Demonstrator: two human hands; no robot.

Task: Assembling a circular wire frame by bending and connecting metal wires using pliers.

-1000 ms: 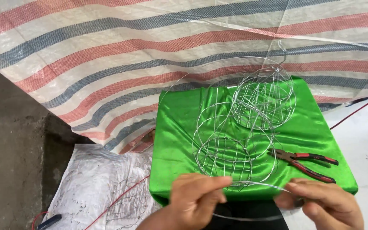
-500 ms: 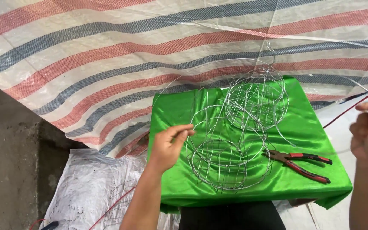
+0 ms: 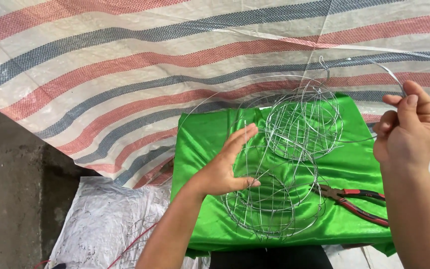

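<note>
Two round wire-frame cages lie on a green satin cloth [image 3: 354, 172]: one cage [image 3: 304, 122] further back, the other cage [image 3: 269, 204] nearer me. My left hand [image 3: 227, 167] is spread flat, fingers apart, against the near cage's left side. My right hand [image 3: 406, 124] is raised at the right and pinches the end of a long thin wire [image 3: 215, 97] that loops in a big arc over both cages.
Red-handled pliers [image 3: 357, 199] lie on the cloth at the right. A striped red, blue and white tarp [image 3: 125, 65] covers the background. A white woven sack [image 3: 105, 224] lies on the grey floor at lower left, with a thin red cord across it.
Both hands rose from the cloth's front edge. My right hand swung up to the right with the wire end; my left hand moved onto the near cage and opened flat.
</note>
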